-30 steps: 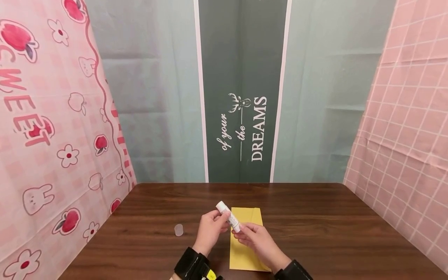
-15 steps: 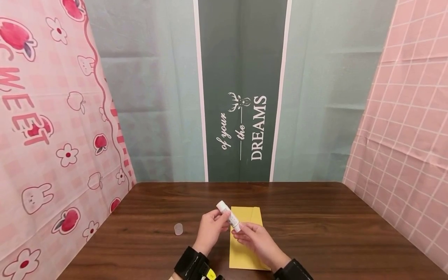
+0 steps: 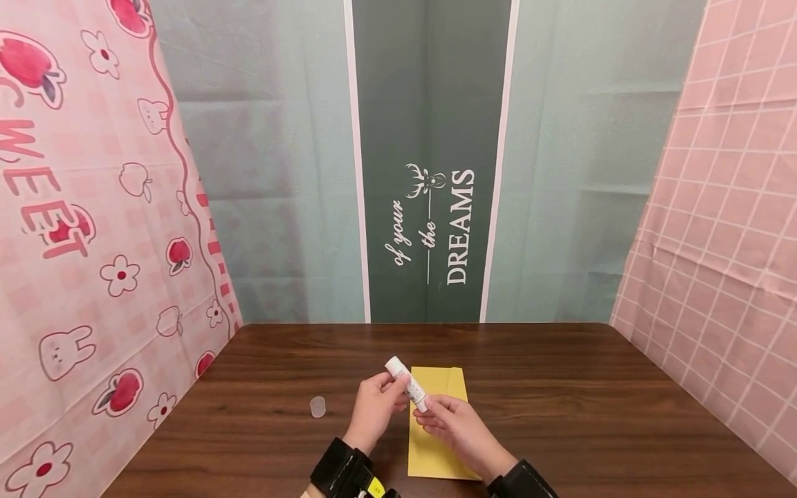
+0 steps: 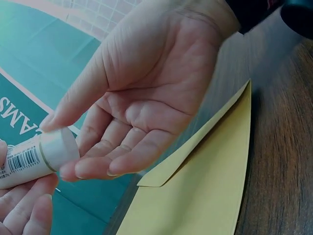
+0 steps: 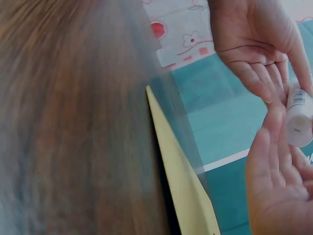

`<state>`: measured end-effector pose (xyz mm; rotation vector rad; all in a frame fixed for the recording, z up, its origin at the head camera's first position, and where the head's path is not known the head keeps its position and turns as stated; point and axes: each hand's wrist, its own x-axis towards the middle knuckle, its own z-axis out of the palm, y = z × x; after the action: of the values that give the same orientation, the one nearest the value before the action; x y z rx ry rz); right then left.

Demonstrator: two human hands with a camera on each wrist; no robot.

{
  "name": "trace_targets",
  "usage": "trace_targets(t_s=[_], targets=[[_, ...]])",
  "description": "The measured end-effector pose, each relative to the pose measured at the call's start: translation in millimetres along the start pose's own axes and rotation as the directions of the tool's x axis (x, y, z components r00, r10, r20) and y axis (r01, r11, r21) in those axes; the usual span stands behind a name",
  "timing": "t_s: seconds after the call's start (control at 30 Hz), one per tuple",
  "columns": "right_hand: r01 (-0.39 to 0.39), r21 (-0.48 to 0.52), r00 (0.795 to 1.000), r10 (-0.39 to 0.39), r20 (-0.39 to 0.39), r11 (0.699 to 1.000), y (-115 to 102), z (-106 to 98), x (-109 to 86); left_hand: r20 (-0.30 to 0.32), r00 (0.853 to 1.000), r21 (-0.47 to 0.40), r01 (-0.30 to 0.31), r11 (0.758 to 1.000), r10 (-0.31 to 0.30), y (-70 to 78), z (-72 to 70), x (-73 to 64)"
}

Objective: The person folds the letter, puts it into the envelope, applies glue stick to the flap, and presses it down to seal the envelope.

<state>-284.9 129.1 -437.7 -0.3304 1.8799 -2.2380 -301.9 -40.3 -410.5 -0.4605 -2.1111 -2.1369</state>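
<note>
Both hands hold a white glue stick above the table, tilted with its upper end toward the far left. My left hand grips the middle of the tube between thumb and fingers. At the lower end, my right hand pinches the base with thumb and fingertips. The left wrist view shows a barcode on the tube and the right hand round its end. A yellow envelope lies beneath the hands, partly covered by the right one. Left of the hands, a translucent cap rests on the table.
The dark wooden table reaches back to a green curtain with white lettering. Pink patterned cloth hangs on the left, and pink checked cloth on the right.
</note>
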Motion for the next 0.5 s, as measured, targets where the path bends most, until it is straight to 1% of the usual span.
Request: trace_targets(t_s=[0.07,0.17,0.2,0.23,0.3,0.37,0.43,0.5], targets=[[0.008,0.004,1.0,-0.008,-0.022,1.0,-0.7,-0.4,0.1,0.001,1.0,0.002,0.006,1.0,-0.006,-0.7,0.7,0.4],[0.003,0.01,1.0,-0.002,-0.025,1.0,0.0,-1.4,0.5,-0.001,1.0,0.007,0.01,1.0,-0.01,-0.9,1.3,0.5],[-0.001,0.009,1.0,0.001,-0.012,1.0,0.5,-1.7,0.5,-0.001,1.0,0.008,0.009,1.0,-0.009,-0.8,1.2,0.7],[-0.009,0.016,1.0,0.009,0.006,1.0,1.4,-2.2,0.8,-0.002,1.0,0.005,0.008,1.0,-0.008,-4.8,0.9,2.4],[-0.026,0.021,0.999,0.025,0.044,0.999,2.8,-2.6,1.0,-0.003,1.0,0.001,0.005,1.0,-0.005,-4.4,0.7,1.9],[-0.034,0.02,0.998,0.032,0.063,0.999,3.0,-2.5,0.9,-0.001,1.0,-0.001,0.005,1.0,-0.005,-5.0,0.6,2.1],[-0.029,0.014,0.998,0.029,0.049,0.999,2.6,-2.2,1.1,0.004,1.0,0.001,0.013,1.0,-0.013,-6.4,0.7,2.6],[-0.012,-0.009,1.0,0.012,0.01,1.0,1.4,-1.4,0.9,0.009,1.0,0.003,0.02,1.0,-0.02,-8.1,1.1,3.2]])
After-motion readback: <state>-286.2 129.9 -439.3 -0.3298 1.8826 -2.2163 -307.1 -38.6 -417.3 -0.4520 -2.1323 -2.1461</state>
